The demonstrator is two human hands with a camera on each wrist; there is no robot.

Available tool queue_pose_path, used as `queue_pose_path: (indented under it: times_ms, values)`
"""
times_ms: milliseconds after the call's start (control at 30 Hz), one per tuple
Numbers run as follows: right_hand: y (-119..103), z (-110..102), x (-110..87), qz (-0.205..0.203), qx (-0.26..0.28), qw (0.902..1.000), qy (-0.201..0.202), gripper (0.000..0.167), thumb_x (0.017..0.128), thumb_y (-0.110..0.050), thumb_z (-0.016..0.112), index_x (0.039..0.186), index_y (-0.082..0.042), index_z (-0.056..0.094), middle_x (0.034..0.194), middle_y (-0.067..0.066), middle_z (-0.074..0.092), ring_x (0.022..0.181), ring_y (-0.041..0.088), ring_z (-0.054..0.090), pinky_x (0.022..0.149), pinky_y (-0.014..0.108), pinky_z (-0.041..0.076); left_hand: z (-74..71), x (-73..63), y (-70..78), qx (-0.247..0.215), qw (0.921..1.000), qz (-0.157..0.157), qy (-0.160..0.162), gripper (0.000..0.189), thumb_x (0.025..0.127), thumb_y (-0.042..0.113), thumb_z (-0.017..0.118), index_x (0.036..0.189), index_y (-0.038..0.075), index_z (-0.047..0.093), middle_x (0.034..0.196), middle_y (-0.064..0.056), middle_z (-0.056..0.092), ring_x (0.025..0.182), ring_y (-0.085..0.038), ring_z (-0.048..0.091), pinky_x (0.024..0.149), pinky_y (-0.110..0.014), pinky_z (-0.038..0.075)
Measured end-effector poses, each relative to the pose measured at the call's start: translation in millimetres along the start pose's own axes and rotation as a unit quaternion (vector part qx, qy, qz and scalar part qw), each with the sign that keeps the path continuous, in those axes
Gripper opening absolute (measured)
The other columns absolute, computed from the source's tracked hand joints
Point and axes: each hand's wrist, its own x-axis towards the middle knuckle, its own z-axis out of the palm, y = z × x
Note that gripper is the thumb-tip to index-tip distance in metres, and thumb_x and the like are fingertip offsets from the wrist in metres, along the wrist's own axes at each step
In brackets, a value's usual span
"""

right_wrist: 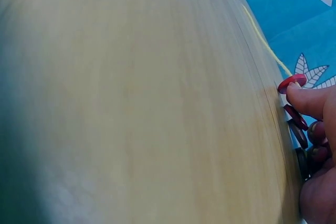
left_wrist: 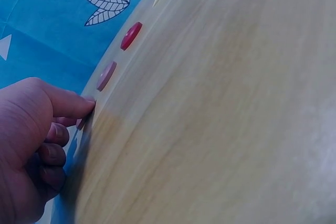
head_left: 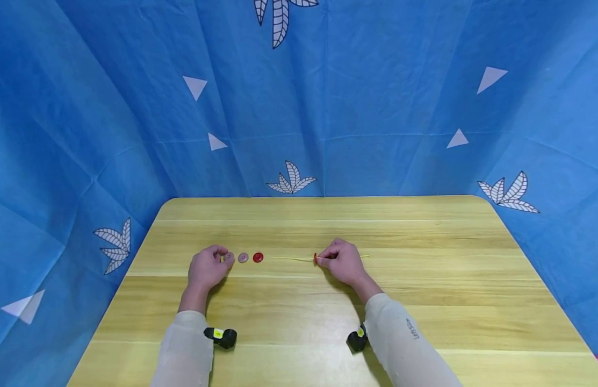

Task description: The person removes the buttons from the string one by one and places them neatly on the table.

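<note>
At the left end of a short button row, my left hand (head_left: 208, 267) has its thumb and forefinger curled about a dull pink button (head_left: 228, 257), mostly hidden by the fingers in the left wrist view. Beside it lie another pink button (head_left: 243, 257) and a red button (head_left: 258, 257), flat and apart. My right hand (head_left: 344, 262) pinches a red button (right_wrist: 292, 83) that stands on edge at the yellow string (head_left: 294, 259). Under that hand, the right wrist view shows a dark red button (right_wrist: 295, 117) and darker buttons (right_wrist: 298, 134), tilted and close together.
Everything lies on a wooden table (head_left: 299, 317) with rounded far corners. A blue curtain (head_left: 376, 97) with white leaf and triangle prints hangs behind and at both sides. The string's other end (head_left: 365, 256) sticks out to the right of my right hand.
</note>
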Motion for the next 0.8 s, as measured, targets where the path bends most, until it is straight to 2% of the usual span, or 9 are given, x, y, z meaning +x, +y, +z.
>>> queue_pose_path:
  times_ms: [300, 567, 800]
  values:
    - [2.4, -1.8, -1.2, 0.005, 0.006, 1.0000, 0.001, 0.014, 0.080, -0.006, 0.084, 0.072, -0.016, 0.079, 0.075, -0.002, 0.057, 0.070, 0.018, 0.053, 0.064, 0.033, 0.043, 0.9, -0.9, 3.3, -0.004, 1.0000, -0.002, 0.000, 0.028, 0.093, 0.028, 0.067, 0.106, 0.003, 0.070, 0.070, -0.004, 0.052, 0.063, -0.022, 0.047, 0.063, -0.036, 0.039]
    - [0.2, -2.9, -0.9, 0.000, 0.002, 1.0000, -0.003, 0.011, 0.081, -0.007, 0.083, 0.073, -0.015, 0.080, 0.074, -0.002, 0.056, 0.069, 0.018, 0.052, 0.064, 0.034, 0.043, 1.0, 0.0, 3.7, -0.020, 0.9997, 0.000, 0.011, 0.035, 0.093, 0.025, 0.066, 0.120, 0.003, 0.066, 0.070, -0.004, 0.051, 0.061, -0.022, 0.046, 0.064, -0.037, 0.039]
    - [-1.0, -2.8, -1.1, -0.003, 0.004, 1.0000, -0.004, 0.011, 0.081, -0.006, 0.083, 0.073, -0.013, 0.080, 0.073, -0.002, 0.056, 0.070, 0.018, 0.052, 0.064, 0.033, 0.044, 2.8, 0.5, 6.9, -0.026, 0.9995, 0.006, 0.017, 0.036, 0.092, 0.022, 0.068, 0.123, 0.004, 0.064, 0.066, -0.003, 0.046, 0.057, -0.020, 0.041, 0.062, -0.036, 0.038]
